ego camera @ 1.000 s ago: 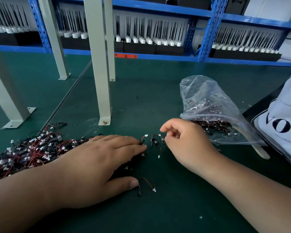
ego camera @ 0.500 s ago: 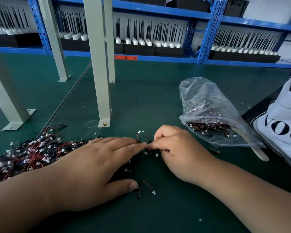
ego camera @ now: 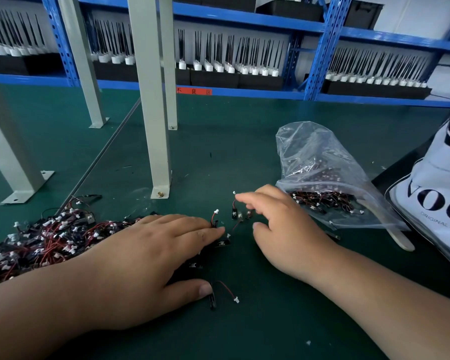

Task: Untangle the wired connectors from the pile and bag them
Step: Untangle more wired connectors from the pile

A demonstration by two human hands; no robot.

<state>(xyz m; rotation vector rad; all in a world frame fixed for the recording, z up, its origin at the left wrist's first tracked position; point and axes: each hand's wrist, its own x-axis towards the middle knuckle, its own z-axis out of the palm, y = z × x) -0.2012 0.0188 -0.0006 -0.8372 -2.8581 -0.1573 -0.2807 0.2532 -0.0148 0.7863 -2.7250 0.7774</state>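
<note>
A tangled pile of red-and-black wired connectors (ego camera: 44,237) lies on the green table at the left. My left hand (ego camera: 146,261) lies flat beside it, its straight fingers pressing a few separated connectors down. My right hand (ego camera: 283,229) hovers just right of those fingertips with loosely curled fingers. A small bunch of wired connectors (ego camera: 238,213) hangs at its fingertips, one white plug sticking up by the index finger. One loose connector (ego camera: 222,292) lies by my left thumb. A clear zip bag (ego camera: 322,162), partly filled with connectors, lies behind my right hand.
Grey metal posts (ego camera: 151,126) stand bolted to the table (ego camera: 244,141) behind my hands. A white printed tote (ego camera: 431,203) sits at the right edge. A pale wooden stick (ego camera: 400,241) pokes out below the zip bag. Blue shelving (ego camera: 244,71) holds trays of antennas.
My right hand reached to my left fingertips, then drew back right and up with connectors. My left hand stayed flat on the table.
</note>
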